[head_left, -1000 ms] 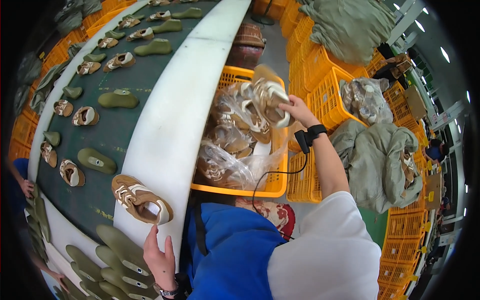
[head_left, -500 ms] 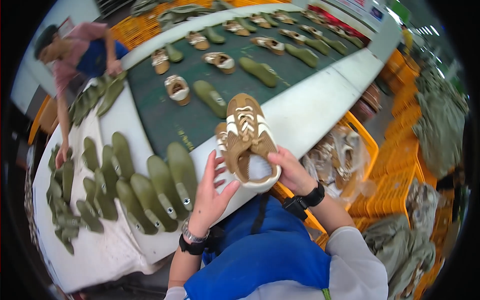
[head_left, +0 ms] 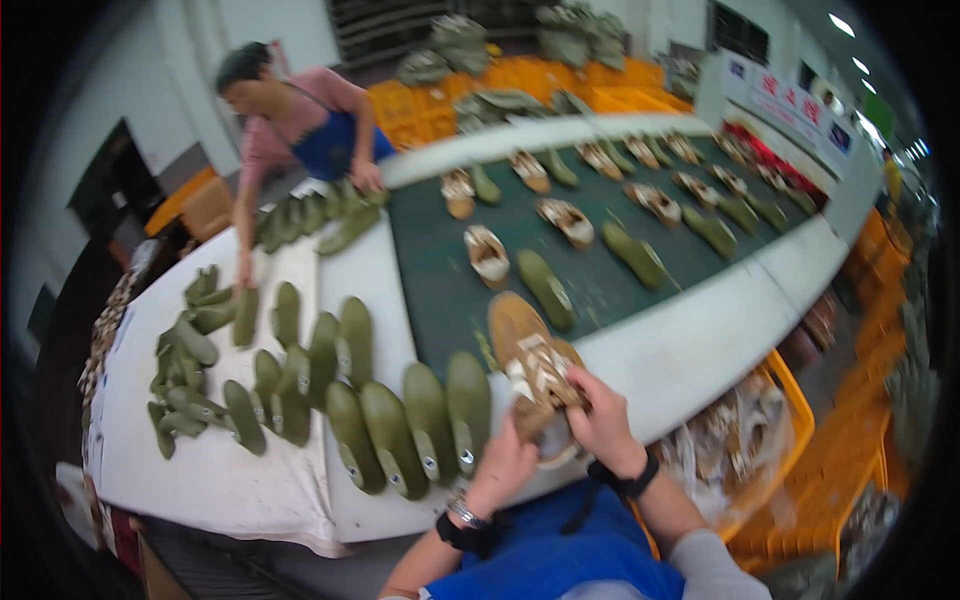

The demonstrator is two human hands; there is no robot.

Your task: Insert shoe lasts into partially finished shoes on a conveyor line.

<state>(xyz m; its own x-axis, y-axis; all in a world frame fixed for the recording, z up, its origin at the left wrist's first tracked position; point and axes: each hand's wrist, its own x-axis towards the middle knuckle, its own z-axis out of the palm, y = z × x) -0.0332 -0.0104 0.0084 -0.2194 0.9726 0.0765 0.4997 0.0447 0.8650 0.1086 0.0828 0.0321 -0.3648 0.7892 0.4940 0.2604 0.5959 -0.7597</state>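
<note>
A brown sneaker (head_left: 522, 335) with white laces and stripes is between my hands, toe pointing away from me. My left hand (head_left: 500, 470) has its fingers closed on the left side of the shoe's opening. On the other side, my right hand (head_left: 603, 422) grips the collar near the laces. Part of a second brown shoe shows behind its right edge; how it is held cannot be made out. Just left of my hands, several green shoe lasts (head_left: 425, 410) stand on the white tabletop (head_left: 370, 525).
Shoes and green lasts sit in rows on the dark green belt (head_left: 440, 270). Across the table a co-worker (head_left: 310, 120) touches lasts with both hands. At my right, a yellow crate (head_left: 795, 400) holds bagged shoes. More yellow crates (head_left: 800, 505) stand beside it.
My left hand, open beside the shoe before, has closed on its collar. The shoe has tipped and sits lower between my hands. The whole view has swung left, showing more of the co-worker.
</note>
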